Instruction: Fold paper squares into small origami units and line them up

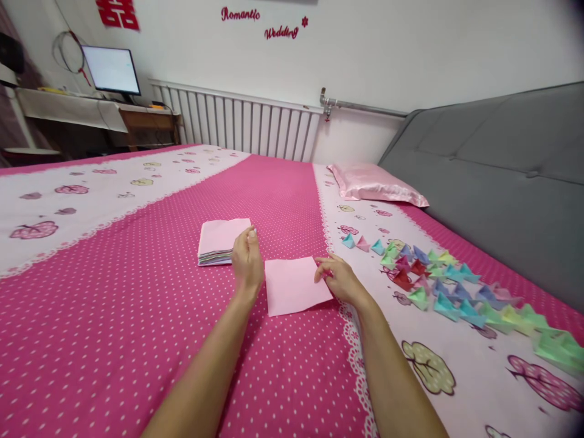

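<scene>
A single pink sheet of paper (294,286) lies on the bed in front of me, its lower right corner slightly raised. My right hand (337,277) has its thumb and fingers closed at the sheet's right edge. To the left sits a stack of coloured paper squares (221,237) with a pink one on top. At the right side of that stack stands my left hand (247,258), fingers stretched upward and holding nothing that I can see. Part of the stack's right edge is hidden behind it.
Several small folded paper boats (456,292) in many colours spread over the bed's right side. A pink satin pillow (374,184) rests by the grey headboard (493,140). Beyond the bed are a radiator (237,118) and a desk with a monitor (111,70).
</scene>
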